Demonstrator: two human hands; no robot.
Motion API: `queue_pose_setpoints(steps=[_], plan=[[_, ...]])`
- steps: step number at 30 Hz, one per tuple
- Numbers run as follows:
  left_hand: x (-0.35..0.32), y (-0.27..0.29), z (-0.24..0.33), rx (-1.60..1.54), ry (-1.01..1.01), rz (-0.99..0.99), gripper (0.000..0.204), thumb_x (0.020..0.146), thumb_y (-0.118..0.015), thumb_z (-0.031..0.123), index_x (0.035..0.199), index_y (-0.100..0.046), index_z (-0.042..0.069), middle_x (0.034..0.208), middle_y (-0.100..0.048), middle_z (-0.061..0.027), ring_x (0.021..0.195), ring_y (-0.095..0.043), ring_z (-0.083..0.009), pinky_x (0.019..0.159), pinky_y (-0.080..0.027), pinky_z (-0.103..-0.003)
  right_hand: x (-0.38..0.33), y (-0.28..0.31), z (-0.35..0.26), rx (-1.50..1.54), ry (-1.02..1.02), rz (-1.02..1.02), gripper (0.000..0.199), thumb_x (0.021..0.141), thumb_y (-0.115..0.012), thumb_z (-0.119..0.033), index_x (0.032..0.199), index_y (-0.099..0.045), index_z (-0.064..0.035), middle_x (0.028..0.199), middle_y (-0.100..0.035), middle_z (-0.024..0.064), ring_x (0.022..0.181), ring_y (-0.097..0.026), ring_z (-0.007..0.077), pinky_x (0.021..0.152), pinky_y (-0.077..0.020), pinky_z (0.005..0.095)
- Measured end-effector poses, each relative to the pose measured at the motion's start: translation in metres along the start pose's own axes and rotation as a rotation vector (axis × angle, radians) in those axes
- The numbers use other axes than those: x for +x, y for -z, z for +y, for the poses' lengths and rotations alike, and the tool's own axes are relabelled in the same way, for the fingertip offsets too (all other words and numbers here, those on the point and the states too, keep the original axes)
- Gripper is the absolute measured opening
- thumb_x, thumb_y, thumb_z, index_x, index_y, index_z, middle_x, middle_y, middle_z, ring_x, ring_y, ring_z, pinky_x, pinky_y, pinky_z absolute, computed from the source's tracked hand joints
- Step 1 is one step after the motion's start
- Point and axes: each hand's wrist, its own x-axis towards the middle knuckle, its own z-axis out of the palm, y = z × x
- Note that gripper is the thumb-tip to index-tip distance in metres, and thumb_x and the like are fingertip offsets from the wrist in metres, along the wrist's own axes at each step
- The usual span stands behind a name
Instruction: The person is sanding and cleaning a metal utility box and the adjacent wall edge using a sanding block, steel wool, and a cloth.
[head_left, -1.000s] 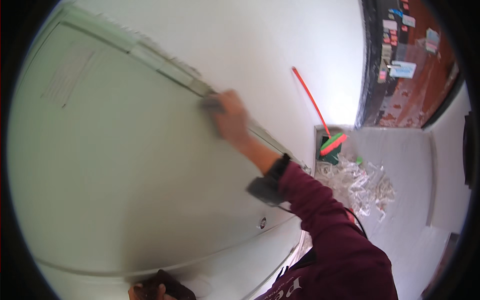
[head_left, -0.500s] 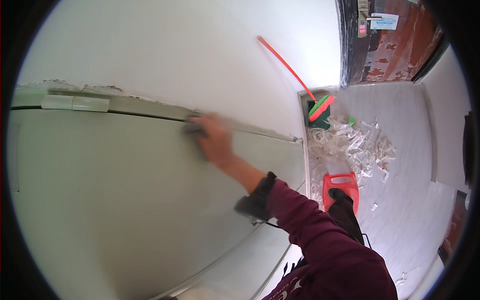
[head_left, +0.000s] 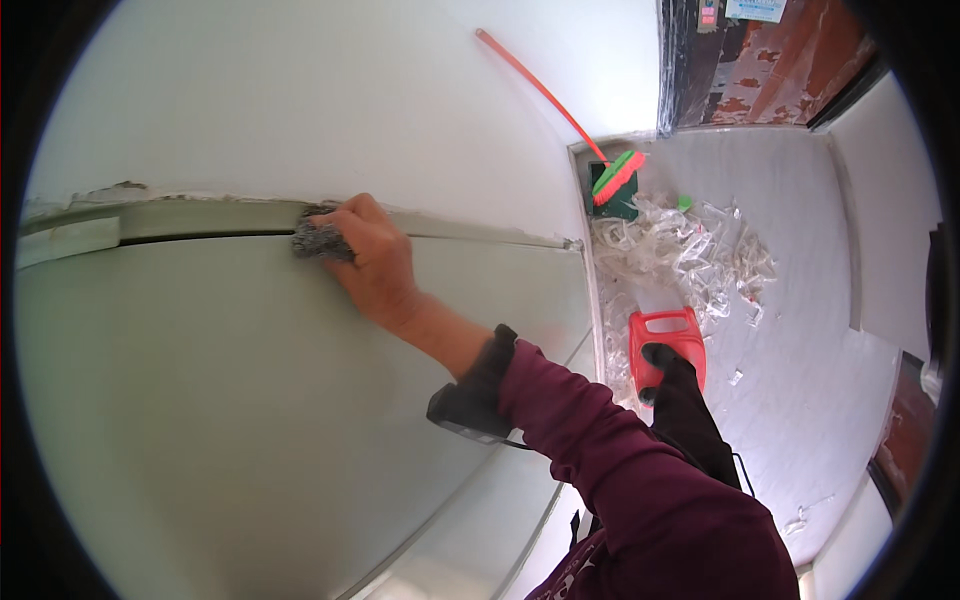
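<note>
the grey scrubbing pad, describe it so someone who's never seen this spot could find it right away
Start at the big pale green panel and follow its top edge to the dark seam under the white wall. The scrubbing pad sits on that seam, pressed under the fingertips of the right hand. It is a small wad of dull grey wiry mesh, the only rough, dark thing on those smooth pale surfaces.
</note>
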Motion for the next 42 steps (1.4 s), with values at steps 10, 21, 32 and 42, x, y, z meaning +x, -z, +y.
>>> queue_pose_setpoints(steps=[10, 21, 32, 42], plan=[[-0.017, 0.033, -0.005, 0.038, 0.035, -0.12, 0.018, 0.083, -0.062, 0.019, 0.096, -0.067, 0.008, 0.103, -0.065, -0.0109, 0.094, -0.062, -0.0319, 0.084, -0.044, -0.048, -0.069, 0.074, 0.161, -0.43, -0.469, 0.147, 0.024, 0.079, -0.058, -0.012, 0.101, -0.059, -0.0036, 0.096, -0.059, 0.017, 0.09, -0.056, 0.0358, 0.077, -0.0446, 0.042], [-0.055, 0.047, 0.024, 0.008, 0.302, -0.314, 0.018, 0.084, -0.061, 0.021, 0.097, -0.067, 0.009, 0.105, -0.064, -0.0109, 0.095, -0.061, -0.0317, 0.083, -0.044, -0.047, 0.013, 0.008, -0.015, 0.036, 0.103, -0.088, 0.026, 0.069, -0.056, 0.007, 0.095, -0.057, 0.0014, 0.091, -0.053, 0.0137, 0.084, -0.055, 0.0298, 0.077, -0.0438, 0.0318], [0.014, 0.041, 0.035, -0.052, 0.092, 0.146, 0.023, 0.044, -0.061, 0.016, 0.066, -0.066, 0.02, 0.069, -0.052, -0.0004, 0.065, -0.051, -0.0181, 0.042, -0.039, -0.03, -0.03, 0.088, 0.025, -0.088, -0.388, -0.408, 0.023, 0.08, -0.058, -0.005, 0.103, -0.06, 0.0003, 0.089, -0.063, 0.0107, 0.077, -0.058, 0.0224, 0.071, -0.0463, 0.0324], [0.011, 0.04, 0.047, -0.21, 0.143, 0.18, 0.026, 0.05, -0.067, 0.019, 0.076, -0.066, 0.018, 0.082, -0.054, -0.0017, 0.058, -0.052, -0.0175, 0.046, -0.044, -0.032, 0.113, -0.015, -0.253, 0.313, 0.284, -0.468, 0.022, 0.086, -0.059, -0.011, 0.103, -0.06, 0.0015, 0.073, -0.057, 0.002, 0.064, -0.047, 0.0092, 0.06, -0.0424, 0.0261]])
